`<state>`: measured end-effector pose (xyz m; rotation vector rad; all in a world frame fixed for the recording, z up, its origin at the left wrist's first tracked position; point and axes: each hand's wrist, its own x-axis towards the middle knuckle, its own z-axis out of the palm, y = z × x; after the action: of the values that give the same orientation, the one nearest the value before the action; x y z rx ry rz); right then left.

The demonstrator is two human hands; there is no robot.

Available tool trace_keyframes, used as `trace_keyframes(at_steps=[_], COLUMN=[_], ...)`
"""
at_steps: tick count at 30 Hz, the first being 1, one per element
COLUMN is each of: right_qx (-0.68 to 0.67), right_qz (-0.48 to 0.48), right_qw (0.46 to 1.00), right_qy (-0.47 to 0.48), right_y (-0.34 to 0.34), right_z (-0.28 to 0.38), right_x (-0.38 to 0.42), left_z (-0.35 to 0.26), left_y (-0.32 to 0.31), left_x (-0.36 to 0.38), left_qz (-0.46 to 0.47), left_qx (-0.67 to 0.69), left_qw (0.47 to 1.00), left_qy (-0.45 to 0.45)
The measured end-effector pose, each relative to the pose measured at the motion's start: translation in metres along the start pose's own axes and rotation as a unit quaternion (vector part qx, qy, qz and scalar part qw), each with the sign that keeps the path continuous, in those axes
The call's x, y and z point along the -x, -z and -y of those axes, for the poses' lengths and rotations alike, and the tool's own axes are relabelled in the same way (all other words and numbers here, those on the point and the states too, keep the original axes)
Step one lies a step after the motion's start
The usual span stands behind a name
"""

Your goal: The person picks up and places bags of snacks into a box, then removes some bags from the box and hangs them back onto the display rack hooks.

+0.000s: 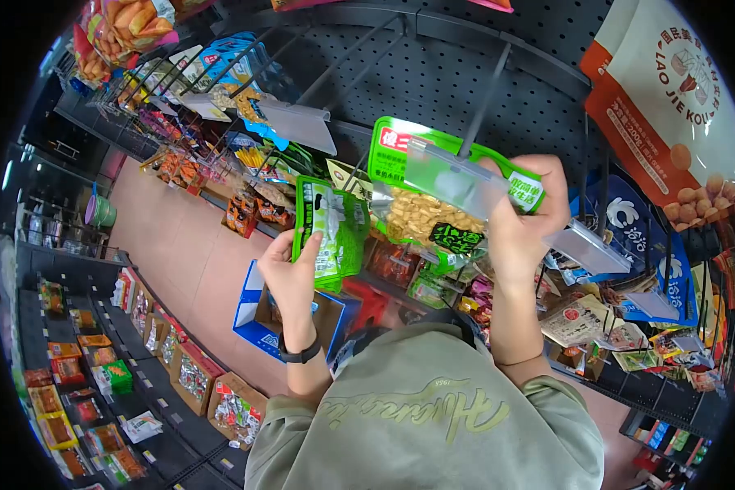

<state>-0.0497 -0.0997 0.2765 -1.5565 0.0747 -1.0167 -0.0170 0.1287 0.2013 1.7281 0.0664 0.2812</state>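
My left hand (288, 265), with a dark band at its wrist, is closed round several green snack bags (335, 237) held upright. Closer to the rack, my right hand (528, 214) grips the upper right corner of a green snack bag with a clear window (433, 216) showing yellowish pieces. A metal hook (488, 98) of the pegboard runs down to this bag's top edge. The hook's clear label holder (453, 173) lies in front of the bag and partly hides it. Whether the hook passes through the bag's hole is hidden.
Black pegboard (539, 90) stands ahead, with a large orange and white snack pouch (670, 106) hanging on the right. Blue bags (629, 220) hang below it. A blue cardboard box (267, 336) with an open top is below my left hand. Low shelves (163, 425) with packets line the left.
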Motion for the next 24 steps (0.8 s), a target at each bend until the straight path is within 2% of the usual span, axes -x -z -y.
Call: trace_keyframes(at_steps=[6, 7, 10, 11, 14, 15, 16, 17, 18, 19, 20, 21, 24], right_qx=[0.074, 0.047, 0.124, 0.167, 0.159, 0.225, 0.175, 0.174, 0.197, 0.108, 0.139, 0.126, 0.21], right_qz=[-0.026, -0.043, -0.105, -0.085, -0.151, -0.107, -0.141, -0.101, 0.005, 0.137, 0.192, 0.189, 0.191], right_qw=[0.997, 0.998, 0.985, 0.982, 0.952, 0.952, 0.94, 0.934, 0.934, 0.945, 0.945, 0.957, 0.948], right_qy=[-0.02, -0.026, 0.056, 0.036, 0.214, 0.177, 0.257, 0.294, 0.299, 0.276, 0.225, 0.177, 0.147], right_y=[-0.001, -0.003, -0.008, -0.005, -0.019, -0.014, -0.019, -0.018, -0.014, -0.015, -0.021, -0.029, -0.032], right_z=[-0.004, -0.008, -0.032, -0.034, -0.047, -0.05, -0.067, -0.075, -0.081, -0.09, -0.081, -0.082, -0.092], right_x=[-0.016, -0.02, -0.036, -0.038, -0.029, -0.008, 0.013, 0.045, 0.079, 0.104, 0.122, 0.133, 0.128], left_z=[-0.006, -0.008, -0.008, -0.01, -0.016, -0.015, -0.013, -0.011, -0.011, -0.013, -0.014, -0.015, -0.021], left_y=[-0.011, -0.012, -0.013, -0.015, -0.02, -0.023, -0.026, -0.028, -0.031, -0.034, -0.037, -0.04, -0.045], left_x=[0.003, 0.004, 0.003, 0.003, 0.003, 0.004, 0.005, 0.005, 0.004, 0.005, 0.006, 0.008, 0.015], left_qz=[0.012, 0.013, 0.015, 0.016, 0.022, 0.023, 0.022, 0.02, 0.018, 0.024, 0.026, 0.028, 0.044], left_qx=[0.02, 0.029, 0.04, 0.065, 0.147, 0.175, 0.198, 0.221, 0.244, 0.278, 0.293, 0.307, 0.312], left_qw=[1.0, 0.999, 0.999, 0.998, 0.989, 0.984, 0.979, 0.974, 0.968, 0.956, 0.951, 0.945, 0.942], left_qy=[0.007, 0.005, 0.0, 0.007, 0.022, 0.031, 0.043, 0.053, 0.063, 0.085, 0.095, 0.105, 0.115])
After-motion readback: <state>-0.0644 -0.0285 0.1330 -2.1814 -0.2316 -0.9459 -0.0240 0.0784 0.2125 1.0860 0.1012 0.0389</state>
